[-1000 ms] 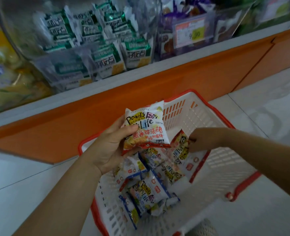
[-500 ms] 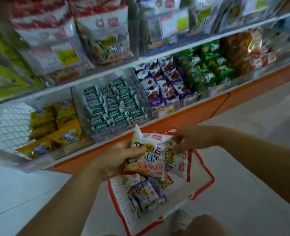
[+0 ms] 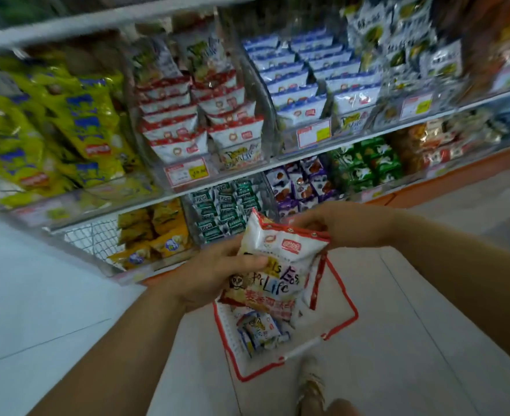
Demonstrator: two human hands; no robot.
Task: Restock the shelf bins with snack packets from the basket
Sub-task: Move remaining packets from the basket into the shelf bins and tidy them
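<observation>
- Left hand (image 3: 214,274) wrapped round the lower left side of a white plastic snack packet with red trim and "Life" lettering (image 3: 277,271), thumb laid across its front.
- Right hand (image 3: 337,226) pinching the same packet's red top edge, just beyond and to the right of the left hand.
- Packet held tilted between both hands, above the basket and short of the shelf; a second red-trimmed edge visible behind its right side, whether a separate packet impossible to tell.
- Directly below the hands, on the floor: a white slotted plastic basket with a red rim (image 3: 331,322), a small heap of blue-edged snack packets (image 3: 259,328) in its near left corner.
- Open air between the hands and the shelf front; bare floor to the left of the left forearm and to the right of the right one.
- Ahead of the left hand and higher: a clear plastic bin of matching red-topped white packets (image 3: 202,124), stacked in two rows behind a red-and-yellow price tag (image 3: 186,174).
- Beyond the right hand: a neighbouring bin of blue-topped white packets (image 3: 304,85); far left of the left hand, yellow-and-blue bags (image 3: 67,121).
- On the lowest tier, just past the fingertips: small green-and-white packets (image 3: 223,205) and purple ones (image 3: 298,184).
- Underfoot: pale grey floor tiles (image 3: 37,295), an orange shelf base (image 3: 427,190) along the right, one woven shoe (image 3: 310,385) near the basket's closest edge.
</observation>
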